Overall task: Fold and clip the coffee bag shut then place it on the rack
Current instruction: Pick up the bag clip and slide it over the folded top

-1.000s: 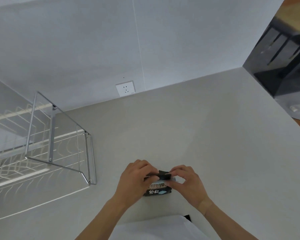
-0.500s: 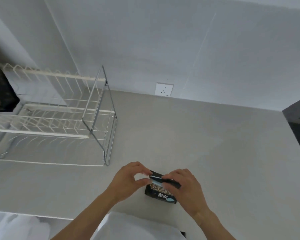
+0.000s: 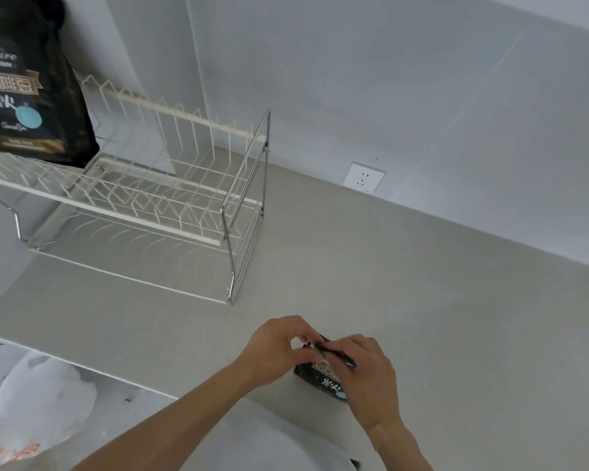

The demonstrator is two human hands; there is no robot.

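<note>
A small black coffee bag [image 3: 323,379] with white lettering and a blue spot stands on the grey counter near its front edge. My left hand [image 3: 274,351] pinches the bag's folded top from the left. My right hand [image 3: 368,375] covers the top from the right, fingers pressed on a thin dark strip along the fold that looks like a clip. The two-tier wire rack [image 3: 157,205] stands at the left, well behind my hands.
A second, larger black coffee bag [image 3: 31,86] stands on the rack's upper tier at the far left. A white wall socket [image 3: 364,177] sits at the counter's back. A crumpled white plastic bag [image 3: 38,406] lies below the counter's front edge.
The view has swung left, bringing the whole rack and the second coffee bag into sight. Both hands stay on the small bag's top, with the right hand lower over the fold.
</note>
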